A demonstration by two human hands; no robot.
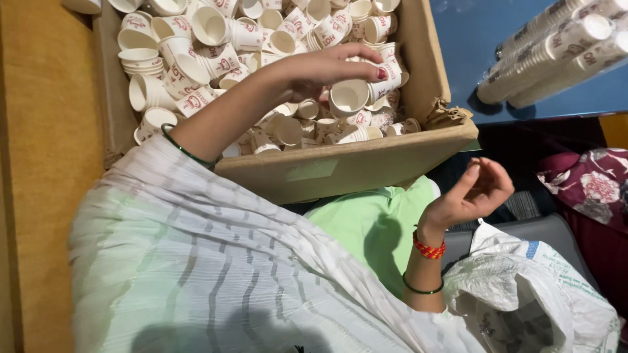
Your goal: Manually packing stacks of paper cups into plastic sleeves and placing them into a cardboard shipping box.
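- The left hand (327, 68) reached into the open brown cardboard box (347, 167), its fingers (356, 53) curled over the top of one small white paper cup with red print (350, 97) and closed on it; the thumb was hidden behind the cup.
- That cup lay on its side with its open mouth facing the camera, at about 3 o'clock within the box, close to the right-hand wall and resting among the other cups.
- The box was filled with a loose heap of the same small white paper cups (216, 39), lying at all angles, a few nested in short stacks near 9 o'clock.
- The right hand (474, 193) hung in the air at about 5 o'clock from the box, well apart from it, palm turned up, fingers loosely curled and holding nothing.
- A red beaded bracelet (428, 248) and a thin green bangle (422, 287) sat on the right wrist; another green bangle (186, 151) circled the left forearm.
- A crumpled white woven plastic sack (536, 301) lay just below the right wrist, at 5 o'clock in the view.
- Long sleeves of stacked paper cups wrapped in clear plastic (556, 49) rested on the blue counter (477, 39) at 2 o'clock.
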